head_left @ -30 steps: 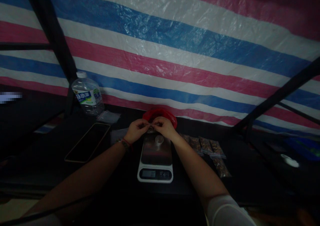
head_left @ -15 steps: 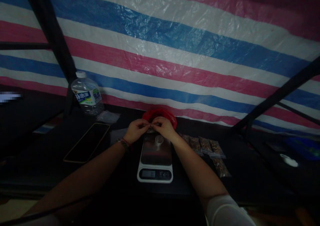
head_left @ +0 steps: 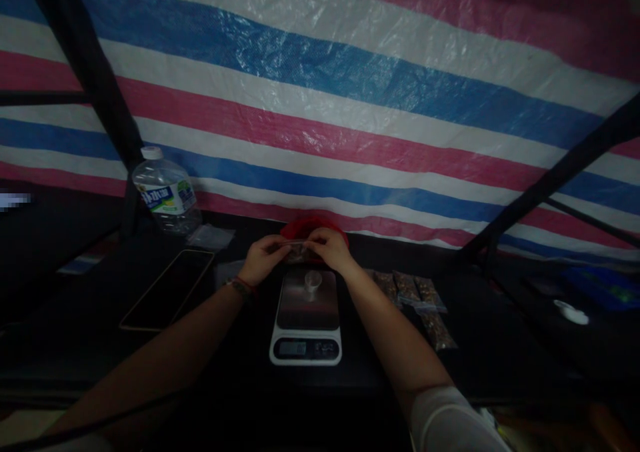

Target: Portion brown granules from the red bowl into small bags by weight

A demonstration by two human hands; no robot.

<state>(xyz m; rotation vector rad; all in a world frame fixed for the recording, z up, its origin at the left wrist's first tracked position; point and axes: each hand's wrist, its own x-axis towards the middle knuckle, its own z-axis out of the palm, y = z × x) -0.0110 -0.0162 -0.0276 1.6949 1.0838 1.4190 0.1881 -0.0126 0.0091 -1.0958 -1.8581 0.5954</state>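
Observation:
Between my two hands a small clear zip bag [head_left: 299,252] is stretched by its top edge. My left hand [head_left: 263,259] pinches one end of that edge, and my right hand [head_left: 330,249] pinches the other. What lies inside the bag is too dark to make out. Just below the bag, a white kitchen scale [head_left: 306,319] has a small clear cup [head_left: 313,280] on its metal plate. Behind my hands sits a red bowl or bag [head_left: 305,224], partly covered by them.
Several filled zip bags [head_left: 417,289] lie right of my right forearm. On the left are a phone [head_left: 170,289], flat empty-looking bags [head_left: 213,237] and a large clear bottle [head_left: 167,192]. A white object [head_left: 571,312] lies far right. Striped sheeting [head_left: 320,105] hangs behind.
My hands have moved slightly apart, and the bag's top edge now shows stretched between them. The whole view has shifted a little.

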